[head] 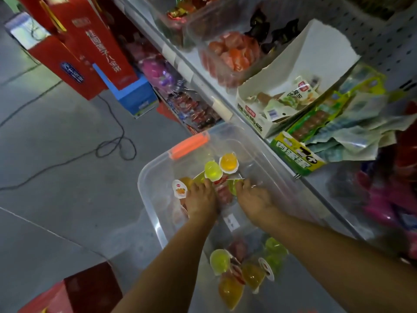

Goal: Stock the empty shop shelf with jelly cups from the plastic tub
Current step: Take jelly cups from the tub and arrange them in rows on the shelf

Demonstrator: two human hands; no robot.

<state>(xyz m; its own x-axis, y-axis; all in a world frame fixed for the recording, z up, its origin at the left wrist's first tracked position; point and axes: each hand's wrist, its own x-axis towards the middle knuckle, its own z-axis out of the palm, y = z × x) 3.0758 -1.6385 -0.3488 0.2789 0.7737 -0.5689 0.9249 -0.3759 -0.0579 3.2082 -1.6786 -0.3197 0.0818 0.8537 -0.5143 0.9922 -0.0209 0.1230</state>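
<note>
Both hands reach down into the clear tub (149,175) on the floor, the left hand (200,201) at 9 o'clock of the right hand (253,203), and both press into a small pile of jelly cups (222,190); I cannot tell if either grip is closed on a cup. A green cup (212,170) and an orange cup (229,163) sit at 12 o'clock of the hands near the orange handle (189,145), and more cups (239,269) lie at 6 o'clock under the arms. The shelf (225,109) runs along the tub at 2 o'clock, full of snack packs.
</note>
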